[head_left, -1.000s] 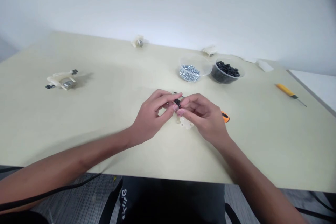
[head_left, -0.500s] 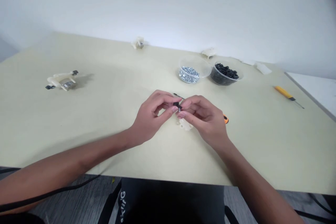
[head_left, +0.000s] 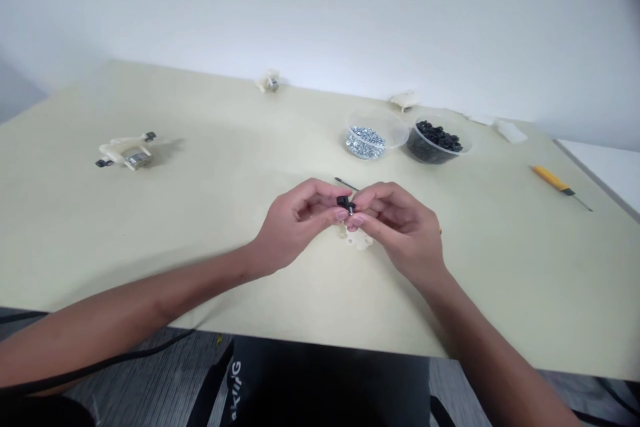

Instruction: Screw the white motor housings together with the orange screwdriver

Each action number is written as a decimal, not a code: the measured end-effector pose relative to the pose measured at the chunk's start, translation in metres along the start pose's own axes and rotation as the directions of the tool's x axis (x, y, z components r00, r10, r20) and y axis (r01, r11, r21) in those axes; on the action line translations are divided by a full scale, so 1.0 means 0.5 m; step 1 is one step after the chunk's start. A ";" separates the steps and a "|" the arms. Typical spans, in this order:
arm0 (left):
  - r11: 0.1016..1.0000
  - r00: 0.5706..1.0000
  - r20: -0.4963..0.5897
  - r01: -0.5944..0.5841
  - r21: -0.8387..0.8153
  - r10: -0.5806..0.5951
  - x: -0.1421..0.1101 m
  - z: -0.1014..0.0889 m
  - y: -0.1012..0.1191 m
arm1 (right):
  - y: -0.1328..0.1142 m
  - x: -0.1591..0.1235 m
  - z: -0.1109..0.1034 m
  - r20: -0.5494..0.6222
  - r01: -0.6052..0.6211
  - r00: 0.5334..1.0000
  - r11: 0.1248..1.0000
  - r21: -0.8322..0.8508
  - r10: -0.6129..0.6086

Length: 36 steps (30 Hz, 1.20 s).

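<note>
Between thumb and fingers, my left hand (head_left: pixel 300 223) pinches a small black plastic part (head_left: pixel 343 201). Close beside it, my right hand (head_left: pixel 400 227) pinches a small silver screw (head_left: pixel 351 210) that stands against the black part. The fingertips of both hands nearly meet above the table. Below them lies a cream plastic piece (head_left: pixel 359 240), partly hidden by the fingers. Behind the hands, the dark shaft of a screwdriver (head_left: pixel 346 183) shows; my right hand covers most of its handle.
A clear tub of silver screws (head_left: pixel 366 141) and a tub of black parts (head_left: pixel 435 141) stand behind the hands. A yellow screwdriver (head_left: pixel 553 180) lies right. Cream motor assemblies rest at left (head_left: pixel 127 152) and back (head_left: pixel 270 81); another cream piece (head_left: pixel 404 101) sits behind the tubs.
The black part has turned between the fingers, and the silver screw shows more plainly against it. Both hands stay together, and the view has shifted slightly.
</note>
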<state>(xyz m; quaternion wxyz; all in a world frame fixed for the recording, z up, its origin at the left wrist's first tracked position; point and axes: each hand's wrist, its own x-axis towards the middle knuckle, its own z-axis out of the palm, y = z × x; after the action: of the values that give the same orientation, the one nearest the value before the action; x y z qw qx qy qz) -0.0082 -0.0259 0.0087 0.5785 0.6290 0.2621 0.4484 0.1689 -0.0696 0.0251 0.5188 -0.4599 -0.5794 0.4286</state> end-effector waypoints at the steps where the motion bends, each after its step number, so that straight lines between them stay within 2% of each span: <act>1: 1.000 1.000 0.011 -0.006 0.000 0.006 0.000 -0.001 0.000 | -0.001 0.000 -0.001 -0.005 0.000 1.000 1.000 -0.002 0.000; 6: 0.999 0.999 0.030 -0.028 0.023 0.027 0.001 -0.002 -0.001 | 0.000 0.000 -0.005 -0.026 -0.012 1.000 1.000 -0.011 0.012; 11: 0.998 0.998 0.028 -0.055 0.036 0.054 0.004 0.002 -0.006 | 0.005 0.003 -0.010 0.008 -0.020 1.000 1.000 0.018 0.020; 20: 0.987 0.981 0.107 -0.161 0.012 0.159 0.002 -0.002 -0.030 | 0.011 0.003 -0.006 0.014 -0.026 1.000 0.999 0.024 0.026; 30: 0.977 0.979 0.114 -0.184 0.106 0.171 -0.002 -0.003 -0.027 | 0.016 0.003 -0.006 0.051 -0.058 0.997 0.998 0.028 0.056; 36: 0.988 0.989 0.092 -0.124 0.096 0.115 -0.004 0.002 -0.013 | 0.014 0.000 -0.008 0.024 -0.056 0.998 0.998 -0.012 0.056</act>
<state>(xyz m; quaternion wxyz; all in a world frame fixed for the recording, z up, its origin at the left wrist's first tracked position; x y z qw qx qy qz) -0.0072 -0.0268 0.0019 0.5285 0.6909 0.2211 0.4409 0.1735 -0.0679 0.0187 0.4969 -0.4737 -0.5750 0.4451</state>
